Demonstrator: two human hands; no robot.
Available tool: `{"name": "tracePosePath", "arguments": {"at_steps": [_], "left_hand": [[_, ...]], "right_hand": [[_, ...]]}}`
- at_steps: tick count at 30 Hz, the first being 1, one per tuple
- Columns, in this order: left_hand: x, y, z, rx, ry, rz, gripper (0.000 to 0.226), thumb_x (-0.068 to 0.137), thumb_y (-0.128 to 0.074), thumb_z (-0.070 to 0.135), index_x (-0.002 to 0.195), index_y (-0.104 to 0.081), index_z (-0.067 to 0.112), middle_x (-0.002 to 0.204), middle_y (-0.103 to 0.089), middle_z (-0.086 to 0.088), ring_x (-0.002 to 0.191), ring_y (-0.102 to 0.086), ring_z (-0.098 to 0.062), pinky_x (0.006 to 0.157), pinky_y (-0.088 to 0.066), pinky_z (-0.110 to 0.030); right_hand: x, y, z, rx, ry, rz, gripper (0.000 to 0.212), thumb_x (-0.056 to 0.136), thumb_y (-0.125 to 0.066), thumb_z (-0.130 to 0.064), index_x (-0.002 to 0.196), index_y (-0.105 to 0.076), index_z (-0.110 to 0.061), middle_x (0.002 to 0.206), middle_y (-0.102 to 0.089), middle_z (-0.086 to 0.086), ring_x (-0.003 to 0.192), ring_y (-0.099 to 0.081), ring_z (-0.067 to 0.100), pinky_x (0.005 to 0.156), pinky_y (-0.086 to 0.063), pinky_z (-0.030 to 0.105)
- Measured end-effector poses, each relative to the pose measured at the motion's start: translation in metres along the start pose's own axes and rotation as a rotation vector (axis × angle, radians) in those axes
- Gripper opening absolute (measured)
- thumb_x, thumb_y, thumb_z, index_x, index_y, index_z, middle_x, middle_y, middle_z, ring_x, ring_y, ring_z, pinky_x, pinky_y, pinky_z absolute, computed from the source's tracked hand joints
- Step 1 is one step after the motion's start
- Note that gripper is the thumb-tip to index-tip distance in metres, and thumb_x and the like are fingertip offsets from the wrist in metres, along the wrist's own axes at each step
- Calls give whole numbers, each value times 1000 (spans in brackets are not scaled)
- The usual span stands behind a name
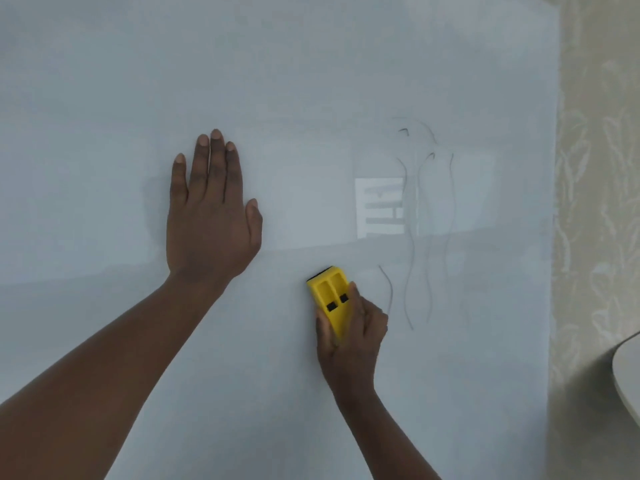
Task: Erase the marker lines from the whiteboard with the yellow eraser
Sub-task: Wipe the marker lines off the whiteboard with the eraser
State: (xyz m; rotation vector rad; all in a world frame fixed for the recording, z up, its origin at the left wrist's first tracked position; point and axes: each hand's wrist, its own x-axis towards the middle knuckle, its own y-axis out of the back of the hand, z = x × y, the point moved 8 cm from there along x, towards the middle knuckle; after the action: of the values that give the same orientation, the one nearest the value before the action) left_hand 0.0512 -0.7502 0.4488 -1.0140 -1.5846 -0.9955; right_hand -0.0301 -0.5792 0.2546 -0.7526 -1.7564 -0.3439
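A pale whiteboard (277, 81) fills most of the view. Thin wavy marker lines (412, 237) run top to bottom on its right part, with a short line (388, 285) just right of the eraser. The yellow eraser (330, 294), black pad at its upper end, is pressed on the board below the middle. My right hand (353, 337) is shut on its lower half, thumb on the left side. My left hand (211, 209) lies flat on the board to the upper left, fingers spread and pointing up, holding nothing.
The whiteboard's right edge (556, 237) meets beige patterned wallpaper (595, 202). A curved pale rim of some object (627, 372) pokes in at the lower right. A bright window reflection (379, 207) shows on the board left of the lines.
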Motion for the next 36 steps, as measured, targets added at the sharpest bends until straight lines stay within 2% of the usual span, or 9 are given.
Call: {"name": "tracePosePath", "arguments": {"at_steps": [5, 9, 11, 16, 21, 26, 29, 32, 36], "left_hand": [[0, -1, 2, 20, 1, 1, 69, 102, -28, 32, 159, -11, -3, 169, -10, -22, 159, -8, -33, 129, -8, -52], [1, -1, 3, 18, 8, 4, 69, 101, -27, 31, 159, -12, -4, 169, -11, -23, 159, -8, -34, 129, -8, -52], [1, 0, 4, 16, 15, 9, 69, 101, -26, 31, 159, -14, -4, 168, -12, -24, 158, -10, -34, 129, -8, -53], [1, 2, 5, 22, 23, 28, 69, 100, -26, 31, 158, -18, -6, 167, -16, -25, 157, -14, -36, 129, -11, -54], [1, 2, 5, 19, 27, 37, 69, 99, -25, 30, 158, -19, -7, 166, -19, -26, 156, -18, -38, 128, -13, -56], [1, 4, 6, 28, 29, 58, 69, 99, -27, 30, 157, -21, -7, 165, -22, -27, 155, -22, -39, 127, -16, -57], [1, 5, 7, 28, 36, 51, 69, 99, -28, 29, 157, -22, -7, 165, -23, -27, 155, -23, -39, 127, -17, -57], [1, 6, 7, 21, 44, 47, 69, 98, -29, 29, 157, -22, -7, 165, -23, -26, 155, -23, -39, 127, -17, -57], [1, 6, 6, 19, 47, 46, 69, 99, -29, 29, 157, -21, -6, 166, -22, -25, 155, -22, -38, 128, -15, -55]], "right_hand": [[21, 29, 85, -63, -249, 62, 61, 92, -58, -39, 142, -42, -6, 110, -51, 19, 101, -48, 34, 85, -49, 52], [38, 44, 125, -57, -392, 45, 60, 95, -61, -37, 143, -42, -7, 117, -50, 21, 107, -46, 36, 89, -47, 57], [49, 44, 130, -57, -357, -12, 58, 95, -62, -29, 145, -40, -7, 124, -50, 20, 113, -44, 35, 94, -45, 54], [94, 39, 110, 3, -171, -116, 55, 95, -53, -36, 143, -45, -9, 136, -51, 10, 123, -41, 21, 100, -39, 36], [159, 27, 69, 32, 91, -177, 54, 84, -63, -10, 137, -52, -10, 134, -55, 5, 125, -46, 19, 102, -42, 31], [243, 16, 46, -2, 155, -174, 64, 79, -67, 6, 139, -51, -13, 136, -56, 4, 128, -47, 23, 94, -32, 12], [287, 12, 38, -37, 175, -173, 66, 79, -68, 3, 140, -51, -15, 138, -55, 5, 130, -46, 24, 94, -30, 10], [320, 11, 35, -67, 185, -172, 65, 81, -68, 1, 140, -51, -18, 139, -55, 4, 132, -46, 23, 98, -33, 17], [342, 17, 43, -79, 201, -161, 65, 77, -63, 8, 134, -53, -21, 130, -58, -1, 117, -53, 22, 84, -40, 20]]}}
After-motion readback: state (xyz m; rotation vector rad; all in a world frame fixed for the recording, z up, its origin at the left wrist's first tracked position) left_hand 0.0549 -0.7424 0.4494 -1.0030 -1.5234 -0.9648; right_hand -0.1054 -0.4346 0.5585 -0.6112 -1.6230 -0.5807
